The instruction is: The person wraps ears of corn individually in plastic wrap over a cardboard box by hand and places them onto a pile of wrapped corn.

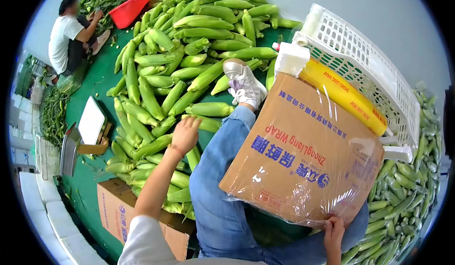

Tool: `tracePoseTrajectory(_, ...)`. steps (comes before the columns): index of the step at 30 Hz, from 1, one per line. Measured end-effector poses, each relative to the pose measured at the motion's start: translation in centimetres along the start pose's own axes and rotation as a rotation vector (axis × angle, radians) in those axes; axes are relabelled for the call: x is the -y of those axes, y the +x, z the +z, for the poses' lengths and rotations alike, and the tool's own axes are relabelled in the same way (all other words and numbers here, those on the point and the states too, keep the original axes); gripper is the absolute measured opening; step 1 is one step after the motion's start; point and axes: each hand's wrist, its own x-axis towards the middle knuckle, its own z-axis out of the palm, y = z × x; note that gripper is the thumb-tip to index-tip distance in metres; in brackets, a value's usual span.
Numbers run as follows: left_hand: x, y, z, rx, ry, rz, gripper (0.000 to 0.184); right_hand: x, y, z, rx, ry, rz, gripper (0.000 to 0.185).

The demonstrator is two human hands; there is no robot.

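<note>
My left hand (186, 133) reaches over the heap of green corn ears (156, 99), fingers stretched out, close to one ear (208, 124); whether it touches that ear I cannot tell. At the lower right my right hand (334, 234) pinches the edge of clear plastic wrap (284, 213). This film lies over the top of a brown cardboard box (294, 156) in front of me, beside my knee. A yellow roll of wrap (343, 96) rests along the box's far edge, with a white foam-like block (292, 59) at its end.
A white plastic crate (369, 56) leans behind the box. Wrapped corn (398, 194) is piled at right. Left are a scale (91, 120) and an open carton (113, 208). A person (66, 37) crouches near a red basin (132, 10) and husks (102, 0).
</note>
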Motion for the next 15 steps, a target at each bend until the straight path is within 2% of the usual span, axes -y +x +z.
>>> tracePoseTrajectory(1, 1.3, 0.9, 3.6, 0.195, 0.056, 0.080, 0.059, 0.0, 0.1, 0.1, 0.022, 0.004, 0.005, 0.003)
tracePoseTrajectory(3, 2.5, 2.6, 7.1, 0.313, 0.102, 0.112, 0.058, -0.1, -0.3, -0.6, 0.057, -0.007, 0.052, 0.005)
tracePoseTrajectory(4, 3.7, 3.3, 8.5, 0.275, 0.069, 0.112, 0.060, 0.8, -0.3, -0.9, 0.062, -0.009, 0.095, 0.004)
tracePoseTrajectory(5, 2.2, 3.9, 6.2, 0.233, 0.154, 0.164, 0.059, 1.5, -0.2, -1.1, 0.047, -0.016, 0.099, 0.003)
tracePoseTrajectory(6, 2.6, 3.7, 6.9, 0.259, 0.137, 0.156, 0.055, 2.2, -0.1, -0.9, 0.034, -0.014, 0.098, 0.003)
tracePoseTrajectory(7, 4.9, 3.2, 9.0, 0.245, 0.111, 0.144, 0.044, 2.4, 0.1, -0.8, 0.028, -0.008, 0.088, 0.003)
tracePoseTrajectory(8, 5.7, 3.1, 8.3, 0.293, -0.024, -0.098, 0.036, 2.1, 0.3, -0.9, 0.017, -0.016, 0.071, 0.004)
tracePoseTrajectory(9, 5.1, 2.9, 6.4, 0.295, -0.066, -0.216, 0.038, 1.8, 0.5, -0.6, 0.008, -0.018, 0.047, 0.004)
tracePoseTrajectory(11, 6.5, 0.3, 5.8, 0.265, 0.130, 0.058, 0.051, 1.7, -0.1, -0.3, -0.020, -0.004, 0.020, 0.005)
tracePoseTrajectory(14, 5.1, -1.5, 5.6, 0.364, -0.018, -0.059, 0.076, 1.4, 0.1, 0.1, -0.047, 0.037, 0.005, 0.007)
tracePoseTrajectory(15, 4.6, -1.4, 6.2, 0.354, 0.016, -0.031, 0.077, 1.3, -0.1, 0.3, -0.046, 0.058, 0.003, 0.007)
